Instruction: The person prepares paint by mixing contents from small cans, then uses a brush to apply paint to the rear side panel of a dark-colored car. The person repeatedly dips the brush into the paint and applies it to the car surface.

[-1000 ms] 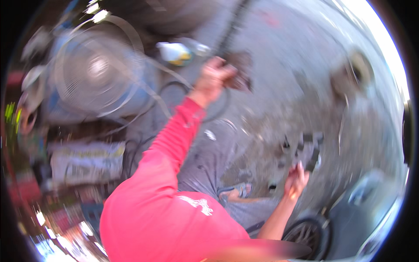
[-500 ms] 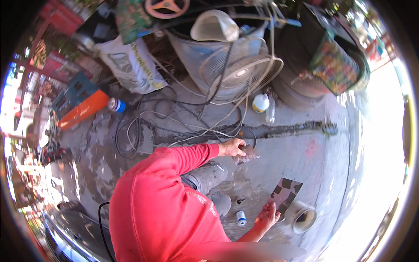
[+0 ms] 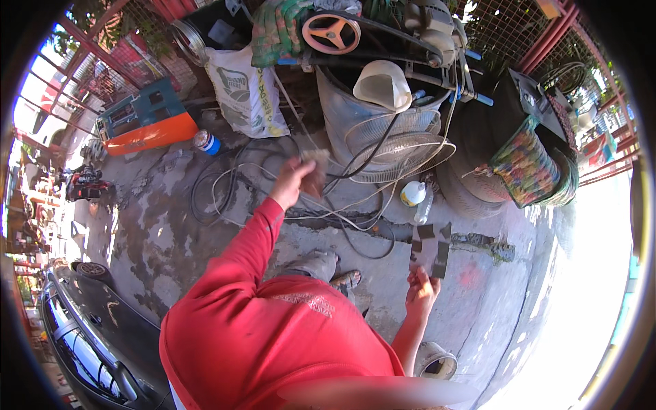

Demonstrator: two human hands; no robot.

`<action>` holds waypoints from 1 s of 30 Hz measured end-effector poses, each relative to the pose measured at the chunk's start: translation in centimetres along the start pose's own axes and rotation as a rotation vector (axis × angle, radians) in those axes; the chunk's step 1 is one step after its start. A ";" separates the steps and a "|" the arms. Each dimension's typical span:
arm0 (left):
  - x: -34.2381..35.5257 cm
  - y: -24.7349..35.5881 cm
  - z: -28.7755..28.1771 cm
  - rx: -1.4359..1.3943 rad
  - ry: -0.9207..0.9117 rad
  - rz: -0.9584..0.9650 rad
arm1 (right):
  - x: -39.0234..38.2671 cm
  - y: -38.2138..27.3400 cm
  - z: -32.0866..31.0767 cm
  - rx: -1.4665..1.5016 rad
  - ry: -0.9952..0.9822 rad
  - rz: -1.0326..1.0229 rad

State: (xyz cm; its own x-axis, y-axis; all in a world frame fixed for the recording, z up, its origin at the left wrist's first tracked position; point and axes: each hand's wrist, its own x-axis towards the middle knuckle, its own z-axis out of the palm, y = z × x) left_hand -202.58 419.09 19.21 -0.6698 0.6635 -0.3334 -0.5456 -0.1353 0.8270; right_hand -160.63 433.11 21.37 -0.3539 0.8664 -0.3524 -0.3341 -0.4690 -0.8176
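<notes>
Lengthwise toward the white bottle [image 3: 413, 193], a patchy sheet [image 3: 430, 251] is being pinched by the right hand [image 3: 422, 292], a brown piece [image 3: 316, 179] left of that bottle by the left hand [image 3: 290, 181].

red top [image 3: 225, 328], pale chest print [image 3: 307, 303], grey trousers [image 3: 311, 264]

Over here I see a mauve-grey sheet [image 3: 429, 254], dark blocky patches across it | flat piece [image 3: 316, 179], brownish | shirt [image 3: 229, 311], vivid red | casing [image 3: 152, 137], orange and teal!
</notes>
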 end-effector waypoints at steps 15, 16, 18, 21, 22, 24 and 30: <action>13.7 16.5 -1.5 -0.790 -0.778 0.153 | 6.6 0.0 12.9 0.110 0.017 -0.054; 15.5 17.9 -1.7 -0.759 -0.778 0.154 | 6.7 0.3 14.0 0.130 0.037 -0.061; 19.3 21.1 -1.5 -0.673 -0.748 0.174 | 6.8 0.4 16.4 0.137 0.062 -0.096; 27.2 28.6 0.6 -0.222 -0.495 0.316 | 7.3 -0.2 19.4 0.147 0.112 -0.160; 29.7 31.1 3.1 0.077 -0.226 0.449 | 7.1 -0.4 20.1 0.144 0.141 -0.177; 36.9 34.4 6.5 0.472 -0.166 0.775 | 7.0 -1.0 21.7 0.166 0.161 -0.195; 50.1 35.7 10.8 1.628 -0.082 0.843 | 7.9 -0.3 23.8 0.212 0.173 -0.216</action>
State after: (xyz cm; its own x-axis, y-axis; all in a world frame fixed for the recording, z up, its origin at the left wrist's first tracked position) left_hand -250.15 455.50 36.92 -0.4239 0.8421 0.3336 0.8899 0.3186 0.3265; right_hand -184.14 436.01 29.64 -0.1079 0.9574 -0.2678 -0.5655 -0.2807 -0.7755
